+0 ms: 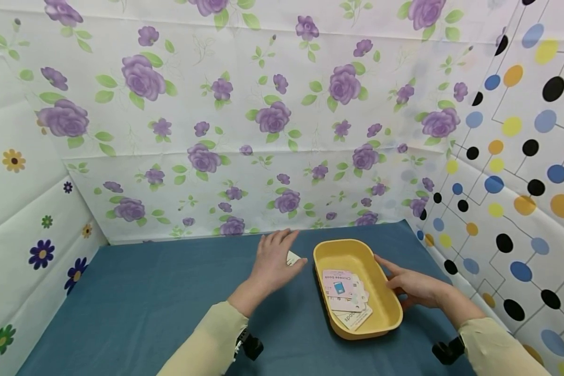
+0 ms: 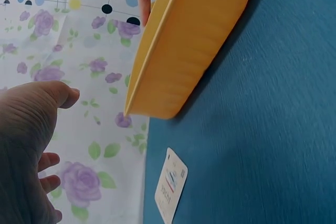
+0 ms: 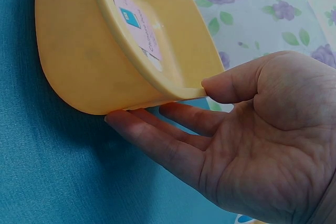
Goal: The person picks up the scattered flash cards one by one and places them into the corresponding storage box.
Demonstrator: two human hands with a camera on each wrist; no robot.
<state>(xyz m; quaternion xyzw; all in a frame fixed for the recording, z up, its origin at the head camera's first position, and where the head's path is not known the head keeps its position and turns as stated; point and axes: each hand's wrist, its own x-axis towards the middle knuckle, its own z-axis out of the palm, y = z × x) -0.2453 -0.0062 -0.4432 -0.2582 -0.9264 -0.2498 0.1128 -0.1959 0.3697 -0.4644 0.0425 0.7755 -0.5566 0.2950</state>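
My right hand [image 1: 418,287] grips the right side of a yellow plastic bin [image 1: 380,300], thumb at the rim [image 3: 202,93] and fingers against the outer wall and underside. Inside the bin lie several cards: a pink "Chinese book" card [image 1: 336,286] on top, with white cards [image 1: 357,316] partly covered beneath. To the bin's left, my left hand [image 1: 272,261] hovers over the table with fingers spread and holds nothing. Below it, a white "yacht" card [image 2: 171,187] lies flat on the table, mostly hidden by that hand in the head view.
A dark blue cloth [image 1: 169,303] covers the table. Floral sheeting [image 1: 272,120] hangs at the back edge, with dotted sheeting [image 1: 521,209] on the right and flowered sheeting [image 1: 37,224] on the left. Black wrist cameras [image 1: 252,344] sit at both cuffs.
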